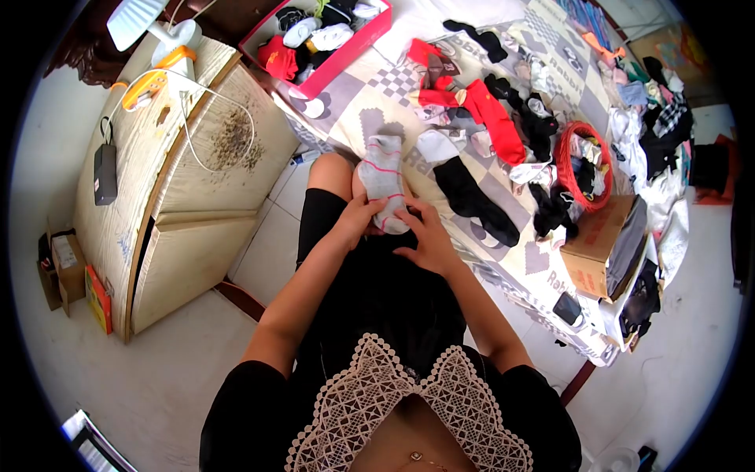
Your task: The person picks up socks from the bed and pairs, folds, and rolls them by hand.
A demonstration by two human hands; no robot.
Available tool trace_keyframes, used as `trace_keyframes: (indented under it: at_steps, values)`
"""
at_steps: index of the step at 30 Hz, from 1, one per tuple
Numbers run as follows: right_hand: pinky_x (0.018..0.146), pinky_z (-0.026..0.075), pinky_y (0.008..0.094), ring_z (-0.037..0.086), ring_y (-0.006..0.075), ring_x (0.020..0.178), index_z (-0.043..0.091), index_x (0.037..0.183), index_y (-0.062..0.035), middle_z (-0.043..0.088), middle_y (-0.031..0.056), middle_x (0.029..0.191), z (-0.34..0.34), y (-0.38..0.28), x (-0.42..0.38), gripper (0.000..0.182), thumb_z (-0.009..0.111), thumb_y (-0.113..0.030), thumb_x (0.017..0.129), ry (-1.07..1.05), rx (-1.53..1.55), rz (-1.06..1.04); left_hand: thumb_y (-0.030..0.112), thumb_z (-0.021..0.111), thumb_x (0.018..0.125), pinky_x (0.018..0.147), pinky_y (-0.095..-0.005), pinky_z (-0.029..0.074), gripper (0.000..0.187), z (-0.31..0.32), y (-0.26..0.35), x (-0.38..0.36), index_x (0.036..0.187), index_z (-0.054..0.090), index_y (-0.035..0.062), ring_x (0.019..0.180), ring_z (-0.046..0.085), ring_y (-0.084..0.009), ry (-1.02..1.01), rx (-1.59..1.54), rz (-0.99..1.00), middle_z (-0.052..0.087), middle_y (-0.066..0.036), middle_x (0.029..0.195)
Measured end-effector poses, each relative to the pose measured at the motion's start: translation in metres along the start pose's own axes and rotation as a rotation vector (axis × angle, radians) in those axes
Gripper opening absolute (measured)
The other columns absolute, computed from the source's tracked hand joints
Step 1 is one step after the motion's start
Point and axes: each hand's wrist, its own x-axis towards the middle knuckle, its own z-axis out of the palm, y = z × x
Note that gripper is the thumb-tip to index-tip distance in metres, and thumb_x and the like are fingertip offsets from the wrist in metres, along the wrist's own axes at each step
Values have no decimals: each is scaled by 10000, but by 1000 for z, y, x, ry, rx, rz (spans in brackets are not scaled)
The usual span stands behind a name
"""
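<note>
A light grey sock (384,167) with pink stripes lies over my lap and bare knee, its cuff pointing away from me. My left hand (360,219) is closed on the sock's near left edge, thumb on top. On the right side, my right hand (429,240) rests with its fingers apart, the fingertips touching the sock's near end and the thumb held away from it. Just right of the sock, on the bed, are a white sock (437,146) and a long black sock (476,203).
Red socks (494,118) and several others cover the patterned bed sheet (543,271). A pink box (346,57) holds more socks. To the right are a red round basket (568,169), a cardboard box (591,250) and piled clothes (661,149). At left stands a wooden cabinet (200,204) with a lamp (177,35).
</note>
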Motion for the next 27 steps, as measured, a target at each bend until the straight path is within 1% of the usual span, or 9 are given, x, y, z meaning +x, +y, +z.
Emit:
trace_keyframes:
  at_steps: [5, 9, 11, 12, 14, 16, 17, 20, 27]
  values:
    - [834, 426, 380, 493, 305, 987, 597, 1061, -94, 523, 75, 1112, 12, 2, 5, 484, 671, -6, 592, 221, -402, -243, 277, 572, 855, 575, -291, 527, 436, -1, 0, -1, 1172, 471, -4, 795, 606, -200, 11, -7, -20, 599, -98, 988]
    - [803, 439, 361, 535, 284, 932, 622, 1017, -101, 593, 50, 964, 13, 6, 11, 464, 643, 11, 568, 154, -341, -302, 246, 568, 859, 626, -284, 498, 334, -4, -4, 0, 1102, 534, 21, 807, 614, -172, -30, -129, -112, 616, -57, 949]
    - [708, 450, 336, 570, 233, 870, 612, 1044, -122, 617, 35, 889, 14, 10, 11, 375, 670, -104, 675, 92, -183, -100, 216, 578, 853, 626, -286, 497, 318, -8, -15, 8, 1092, 539, 11, 809, 617, -175, -18, -152, -117, 618, -57, 949]
    - [708, 450, 336, 570, 233, 870, 612, 1044, -122, 617, 35, 889, 17, 12, 12, 375, 670, -104, 675, 91, -185, -99, 217, 578, 849, 628, -310, 500, 348, -9, -20, 14, 1108, 512, -6, 803, 625, -209, 19, 58, 19, 622, -92, 937]
    - [663, 454, 332, 593, 262, 769, 601, 1045, -105, 629, 85, 819, 24, 18, 11, 337, 674, -165, 721, 132, 80, 233, 218, 578, 846, 629, -335, 502, 380, -8, -33, 22, 1123, 485, -24, 798, 633, -244, 50, 267, 155, 626, -126, 926]
    - [645, 454, 342, 596, 277, 734, 596, 1025, -93, 630, 96, 794, 29, 26, 12, 313, 672, -198, 740, 132, 112, 314, 259, 593, 837, 639, -350, 493, 433, 14, -19, -2, 1121, 435, -27, 740, 626, -292, 518, 692, 524, 606, -163, 915]
    - [628, 455, 351, 599, 293, 698, 590, 1005, -81, 631, 107, 770, 30, 30, 14, 300, 670, -231, 758, 131, 147, 394, 311, 611, 822, 655, -376, 489, 479, 17, -14, -9, 1136, 402, 17, 756, 612, -308, 576, 681, 566, 571, -161, 861]
    - [595, 450, 358, 595, 306, 655, 584, 949, -72, 623, 120, 733, 25, 17, 25, 264, 654, -255, 773, 127, 135, 467, 335, 652, 787, 660, -371, 478, 447, 20, -3, -26, 1070, 463, 45, 744, 583, -272, 478, 664, 773, 533, -138, 803]
    - [583, 444, 333, 576, 249, 606, 563, 975, -29, 598, 119, 683, 37, 35, 23, 243, 609, -206, 816, 130, 63, 373, 283, 680, 748, 641, -318, 452, 279, 1, -30, -3, 793, 557, 37, 678, 504, -228, 378, 728, 636, 501, -116, 746]
